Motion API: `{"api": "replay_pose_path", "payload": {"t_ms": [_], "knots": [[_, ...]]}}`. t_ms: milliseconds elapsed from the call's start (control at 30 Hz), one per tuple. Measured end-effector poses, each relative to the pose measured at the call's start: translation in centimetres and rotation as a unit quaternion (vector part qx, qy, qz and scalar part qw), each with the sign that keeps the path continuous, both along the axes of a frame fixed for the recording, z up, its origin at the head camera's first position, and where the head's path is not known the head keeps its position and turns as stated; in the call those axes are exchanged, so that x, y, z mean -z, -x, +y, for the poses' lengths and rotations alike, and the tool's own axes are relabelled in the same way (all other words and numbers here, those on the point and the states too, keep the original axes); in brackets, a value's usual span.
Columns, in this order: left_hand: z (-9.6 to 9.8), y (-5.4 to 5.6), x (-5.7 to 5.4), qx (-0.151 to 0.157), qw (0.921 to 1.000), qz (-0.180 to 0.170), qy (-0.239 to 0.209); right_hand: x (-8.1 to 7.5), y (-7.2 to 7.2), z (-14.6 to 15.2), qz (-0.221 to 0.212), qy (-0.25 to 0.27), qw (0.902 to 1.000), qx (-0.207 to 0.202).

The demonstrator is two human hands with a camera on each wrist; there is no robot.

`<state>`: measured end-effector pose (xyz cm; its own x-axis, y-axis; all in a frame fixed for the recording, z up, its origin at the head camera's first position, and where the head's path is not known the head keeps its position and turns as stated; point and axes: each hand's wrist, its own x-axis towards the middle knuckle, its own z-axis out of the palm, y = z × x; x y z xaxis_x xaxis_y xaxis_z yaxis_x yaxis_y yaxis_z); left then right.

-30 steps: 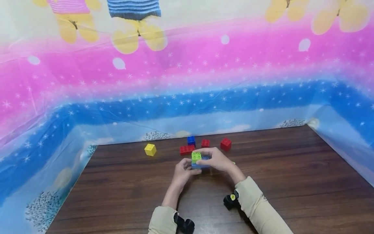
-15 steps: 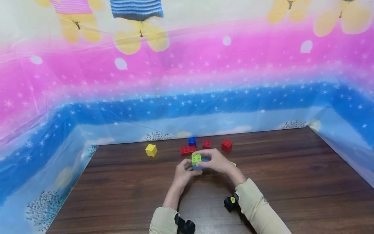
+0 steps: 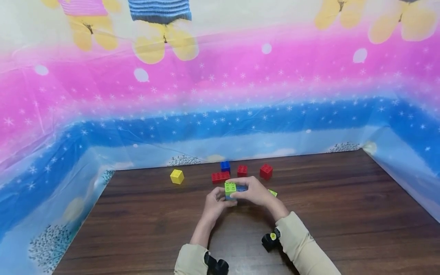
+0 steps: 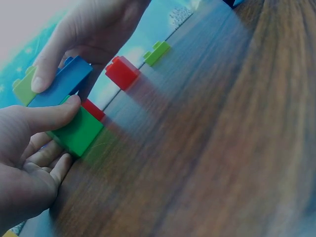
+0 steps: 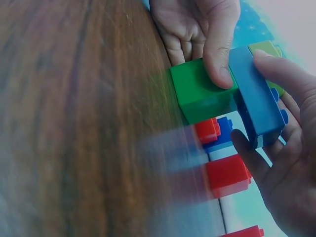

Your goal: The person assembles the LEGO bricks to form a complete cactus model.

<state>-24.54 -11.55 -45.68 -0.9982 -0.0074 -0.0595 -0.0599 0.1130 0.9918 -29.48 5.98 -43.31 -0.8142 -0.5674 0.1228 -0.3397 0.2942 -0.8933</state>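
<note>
Since little has shifted over the last second, joining seems ongoing: my left hand (image 3: 214,205) pinches the green brick (image 5: 197,89), right hand (image 3: 256,191) the blue brick (image 5: 254,94) with lime brick (image 3: 230,187) atop, just below head-view centre.

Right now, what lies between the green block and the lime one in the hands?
The blue block lies between the green block and the lime block, best seen in the right wrist view; the left wrist view shows it too.
</note>
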Motion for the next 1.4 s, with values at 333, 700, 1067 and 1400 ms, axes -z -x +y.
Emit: {"api": "replay_pose_path", "payload": {"t_ms": [333,700,1067,1400], "knots": [[0.05,0.1,0.12,0.0,1.0,0.0,-0.005,0.19,0.1,-0.11,-0.017,0.011,0.9998,0.008],[0.1,-0.02,0.0,0.006,1.0,0.008,0.001,0.07,0.37,0.14,-0.005,0.016,0.9998,-0.015],[-0.2,0.01,-0.08,0.013,0.9999,0.001,-0.008,0.16,0.39,-0.07,0.001,0.021,0.9996,-0.02],[-0.32,-0.09,-0.1,0.02,0.9997,-0.001,-0.013,0.23,0.38,-0.08,-0.002,0.015,0.9998,-0.014]]}}
